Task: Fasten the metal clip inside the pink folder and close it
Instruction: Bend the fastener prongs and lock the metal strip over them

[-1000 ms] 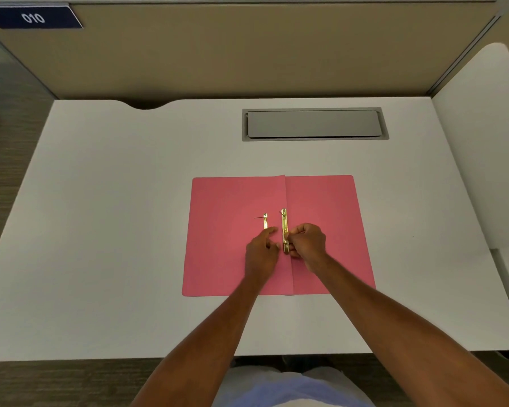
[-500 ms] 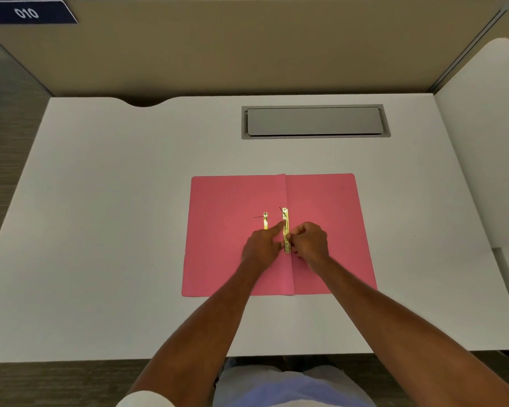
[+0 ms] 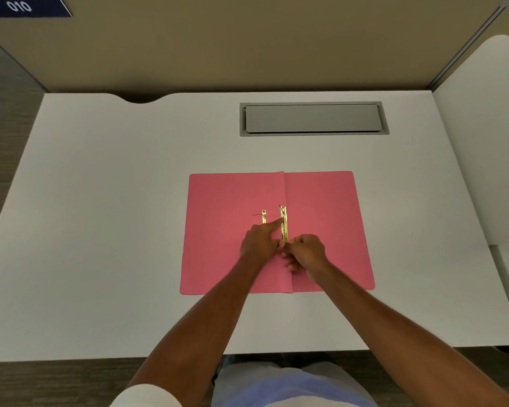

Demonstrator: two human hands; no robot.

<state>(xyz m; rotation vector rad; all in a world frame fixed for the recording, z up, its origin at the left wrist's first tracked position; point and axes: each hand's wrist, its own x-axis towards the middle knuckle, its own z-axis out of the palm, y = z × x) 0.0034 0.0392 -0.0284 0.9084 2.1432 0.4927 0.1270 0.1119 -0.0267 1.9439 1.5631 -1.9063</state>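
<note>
White counter [image 3: 100,230] fills the view, walled at 12 o'clock by a tan partition [image 3: 247,45] and at 3 o'clock by a white side panel [image 3: 482,142].

Nearest, at 6 o'clock, both forearms reach in over the counter's edge. They meet on the folder [image 3: 224,245], which lies open and flat at the centre, its crease running from 6 to 12 o'clock. The right hand [image 3: 304,252] is clenched at the near end of the clip [image 3: 284,227]; it seems to pinch that end, though its fingers hide the contact. The left hand [image 3: 260,242] is mostly curled, with its forefinger stretched out and its tip pressing on the clip's middle. The clip, a gold strip, lies along the crease just on the right leaf. A shorter gold piece [image 3: 264,216] lies free on the left leaf, at 9 o'clock from the clip and near it.

Fastening appears to be in hand; closing has not begun. Next, I judge, the strip wants pressing flat and locking, perhaps with that loose piece, then one leaf swung over the other. Both hands must lift clear first.

Farther off, at 12 o'clock, a grey cable hatch [image 3: 313,118] is sunk in the counter, well apart. A blue label [image 3: 21,5] reading 010 sits at 11 o'clock. Nothing blocks the fold.
</note>
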